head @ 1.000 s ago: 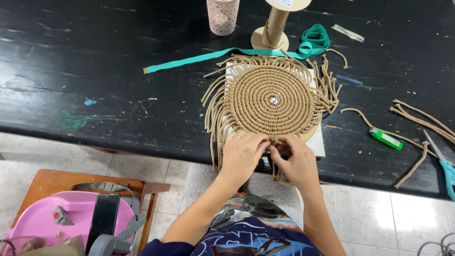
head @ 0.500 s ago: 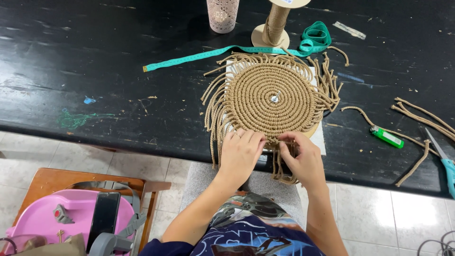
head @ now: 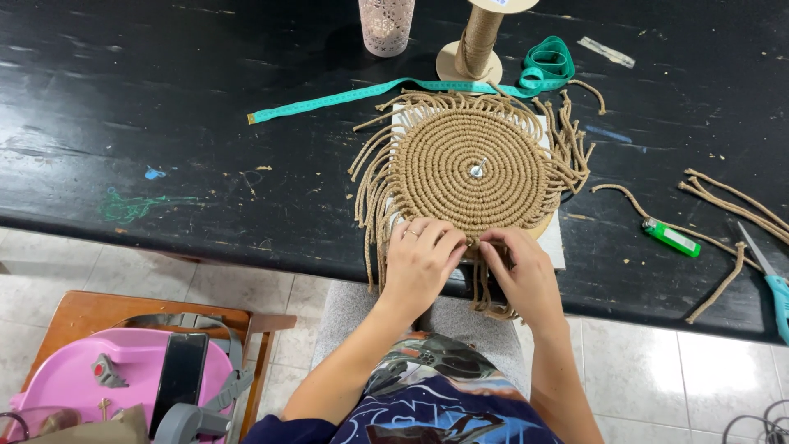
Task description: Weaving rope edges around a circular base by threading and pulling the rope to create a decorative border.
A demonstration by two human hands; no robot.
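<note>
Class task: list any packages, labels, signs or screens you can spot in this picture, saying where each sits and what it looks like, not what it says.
Phone: dark, blank screen, slim rectangle, lying on the pink bag on the wooden chair, lower left.
Lighter: green with a white label patch, on the black table right of the round cord mat.
No signs or packages visible.

Green lighter [head: 671,237], teal tape measure [head: 394,89], cord spool [head: 477,41], scissors [head: 768,275], pink backpack [head: 123,382]
</note>
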